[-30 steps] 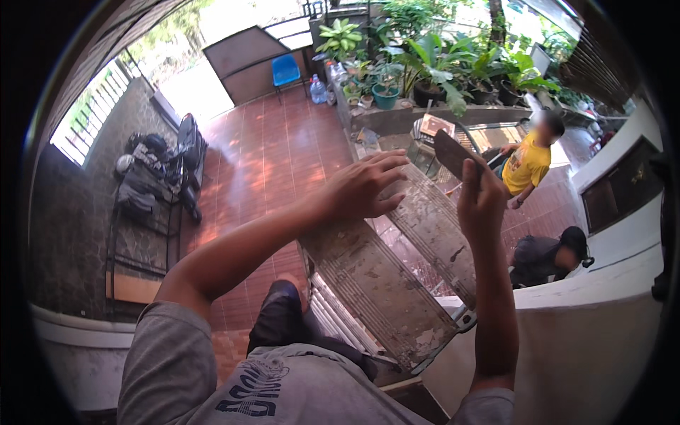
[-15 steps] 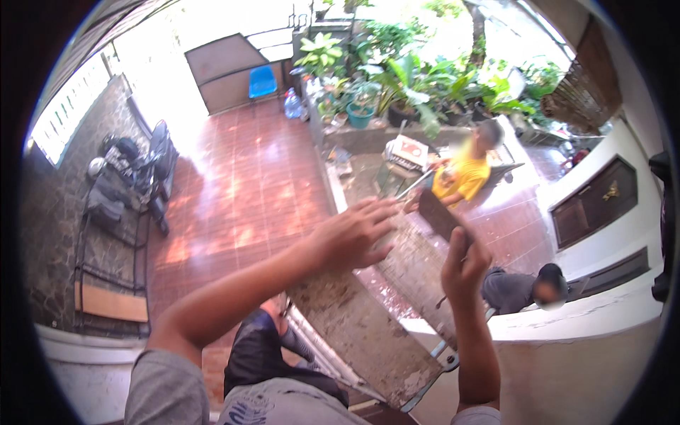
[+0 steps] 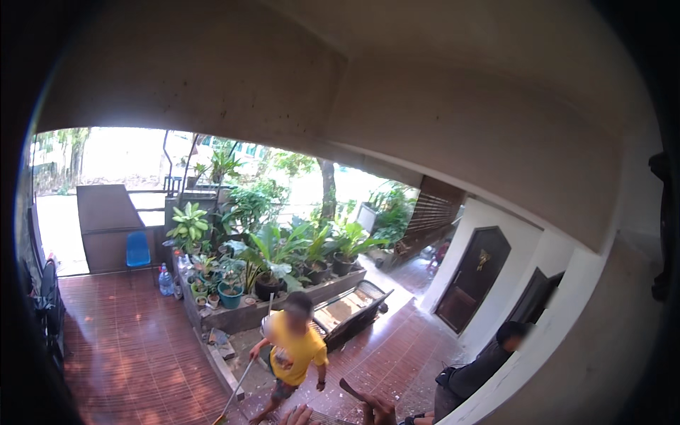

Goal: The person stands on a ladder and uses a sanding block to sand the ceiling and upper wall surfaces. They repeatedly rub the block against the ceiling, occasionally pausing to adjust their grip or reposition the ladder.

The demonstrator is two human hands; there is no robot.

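Note:
At the bottom edge, my right hand (image 3: 380, 409) is closed on a flat brown blade (image 3: 351, 389), whose narrow edge points up and left. Its exact kind does not show. Just left of it, only the fingers of my left hand (image 3: 297, 416) come into view, apart and holding nothing visible. The rest of that hand is cut off by the frame. Little of the scaffold planks (image 3: 322, 419) shows beneath my hands.
Below, a person in a yellow shirt (image 3: 301, 347) holds a long-handled stick (image 3: 237, 387). Someone in dark clothes (image 3: 471, 379) is at the right by the wall. A bench (image 3: 354, 312) stands beside the planter (image 3: 212, 320). The bare ceiling (image 3: 212, 78) spans overhead.
My view has tilted up toward the ceiling, so both hands now sit at the bottom edge. The person in yellow has turned and stands upright with the stick lowered.

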